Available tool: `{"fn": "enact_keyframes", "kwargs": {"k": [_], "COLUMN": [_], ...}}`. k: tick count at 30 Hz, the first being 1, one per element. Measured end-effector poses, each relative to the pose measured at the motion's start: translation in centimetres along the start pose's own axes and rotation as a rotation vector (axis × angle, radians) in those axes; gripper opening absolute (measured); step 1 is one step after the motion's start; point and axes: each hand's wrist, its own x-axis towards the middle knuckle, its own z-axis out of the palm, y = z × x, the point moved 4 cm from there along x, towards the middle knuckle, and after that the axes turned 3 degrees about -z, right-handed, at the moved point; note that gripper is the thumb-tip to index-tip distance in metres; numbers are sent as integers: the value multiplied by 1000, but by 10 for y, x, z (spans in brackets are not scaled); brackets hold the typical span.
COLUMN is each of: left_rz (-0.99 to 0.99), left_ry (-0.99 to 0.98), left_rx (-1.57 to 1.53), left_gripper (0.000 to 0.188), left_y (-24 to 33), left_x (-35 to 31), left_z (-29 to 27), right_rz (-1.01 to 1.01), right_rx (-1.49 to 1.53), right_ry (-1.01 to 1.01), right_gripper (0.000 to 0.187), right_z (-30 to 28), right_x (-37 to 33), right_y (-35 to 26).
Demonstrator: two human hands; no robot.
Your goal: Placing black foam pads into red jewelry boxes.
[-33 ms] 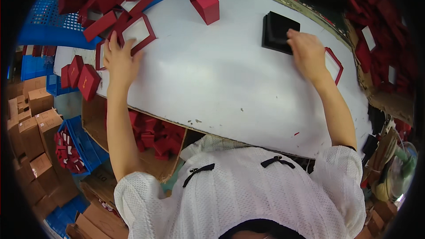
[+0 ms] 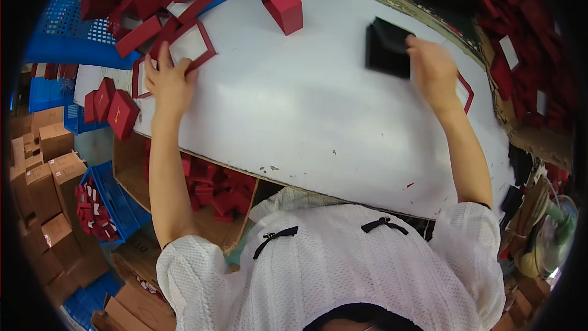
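A black flat case (image 2: 387, 52) lies on the right of the white tabletop, its lid seemingly tilted up. My right hand (image 2: 435, 70) is closed at the lid's right edge, blurred by motion. Behind that hand, a red box part with a white inside (image 2: 465, 91) is partly hidden. At the left, my left hand (image 2: 170, 86) is spread, fingertips among red boxes. Its thumb touches the near edge of an open red box with a white inside (image 2: 191, 46). Another such box (image 2: 141, 78) lies under its fingers. A red box frame (image 2: 286, 7) stands alone at the far middle.
A blue crate (image 2: 64, 30) heaped with red boxes borders the table at the far left. Several small red boxes (image 2: 124, 113) sit on the left table corner. A carton of red pieces (image 2: 214, 190) stands below the near edge; more red pieces (image 2: 527, 43) pile up at right.
The black case's lid has tilted up, with my right hand shifting slightly rightward at its edge. My left hand has moved very slightly, its thumb now on the red box's near edge.
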Motion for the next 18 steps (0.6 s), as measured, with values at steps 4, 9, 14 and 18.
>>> {"fn": "enact_keyframes", "kwargs": {"k": [4, 9, 14, 18], "left_rz": [267, 241, 522, 622], "left_ry": [-159, -181, -228, -275], "left_rx": [-620, -1192, -1118, -724], "left_gripper": [30, 71, 80, 54], "left_y": [63, 151, 175, 145], "left_x": [-36, -62, -77, -80], "left_z": [0, -23, -37, -41], "right_rz": [-143, -578, -467, 104], "right_rx": [-12, 256, 516, 397], "right_ry": [143, 110, -155, -92], "right_gripper": [18, 13, 26, 42], "right_z": [-45, 8, 9, -31], "right_x": [19, -4, -25, -41], "right_y": [-47, -131, -141, -71]}}
